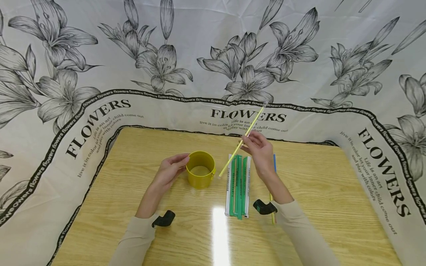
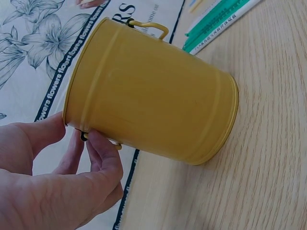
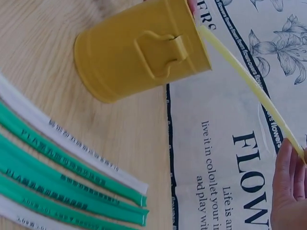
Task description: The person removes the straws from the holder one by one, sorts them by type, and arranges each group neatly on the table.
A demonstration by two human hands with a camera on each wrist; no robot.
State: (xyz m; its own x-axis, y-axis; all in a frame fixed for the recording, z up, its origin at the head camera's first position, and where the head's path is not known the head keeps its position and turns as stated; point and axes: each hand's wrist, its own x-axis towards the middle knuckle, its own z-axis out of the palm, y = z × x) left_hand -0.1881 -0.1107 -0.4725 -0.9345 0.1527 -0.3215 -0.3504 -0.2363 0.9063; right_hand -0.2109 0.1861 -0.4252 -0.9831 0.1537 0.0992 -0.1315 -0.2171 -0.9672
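Note:
A small yellow metal bucket (image 1: 199, 181) stands upright on the table, a wire handle loop on each side. My left hand (image 1: 171, 170) holds it at the left rim; the left wrist view has the thumb at the rim and the fingers by the handle (image 2: 117, 144). My right hand (image 1: 259, 151), raised above the table, pinches a long yellow drinking straw (image 1: 237, 148) near its middle. The straw slants, its lower end just right of the bucket and its upper end pointing up and away. In the right wrist view, the straw (image 3: 244, 74) overlaps the bucket's rim.
Several green and white paper-wrapped sticks (image 1: 239, 188) lie side by side right of the bucket. Under my right forearm, a blue straw (image 1: 274, 162) and a yellow one (image 1: 273, 218) show partly. A flower-printed cloth (image 1: 186, 114) rises behind the table (image 1: 133, 155).

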